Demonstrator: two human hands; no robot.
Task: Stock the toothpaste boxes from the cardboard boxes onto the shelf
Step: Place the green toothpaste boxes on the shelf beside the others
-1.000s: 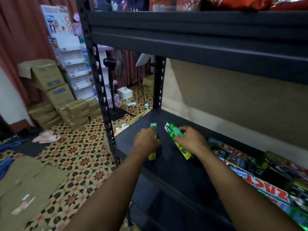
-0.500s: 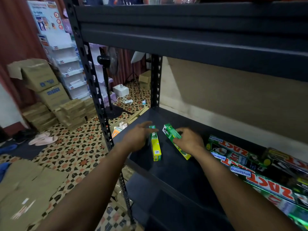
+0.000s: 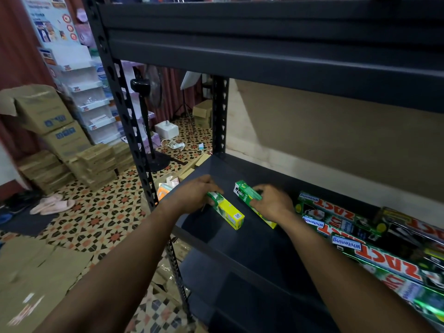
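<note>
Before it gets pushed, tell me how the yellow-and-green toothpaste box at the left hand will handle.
The yellow-and-green toothpaste box looks like thin glossy carton: probably light, easily dented. Lying flat on the shelf, it should slide, not roll or tip.

A yellow box (image 3: 228, 213) and a green box (image 3: 245, 194) lie slantwise on the shelf's (image 3: 252, 251) left part, side by side, apart. ZACT boxes (image 3: 384, 258) lie stacked at its right end.

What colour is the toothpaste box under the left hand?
The toothpaste box is green and yellow, best in head view.
</note>
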